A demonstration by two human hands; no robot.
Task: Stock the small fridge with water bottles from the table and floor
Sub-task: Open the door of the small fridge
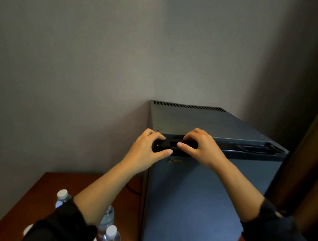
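Since the fridge (196, 198) is shut, my left hand (148, 148) and right hand (203, 148) both close their grip on its door handle (167, 144), bottles (111, 234) waiting on the tabletop (36, 192)

Can't see inside the small fridge (196, 198) at all, the door's closed. The logo (175, 160) near the door's top is too blurry to read. The left hand (148, 148) and right hand (199, 144) both curl over the black door handle (165, 144), so the ends of the fingers (193, 134) and most of the handle are covered.

By the worktop's (36, 196) near edge:
- One water bottle (62, 194) shows only its cap and shoulder above the left sleeve (62, 224).
- Another bottle (108, 218) loses its top behind the forearm.
- A third bottle (111, 237) is cut off by the bottom edge.
- There's a white blob (27, 229) left of the sleeve, can't tell what it is.

The worktop's near-left corner is out of shot.
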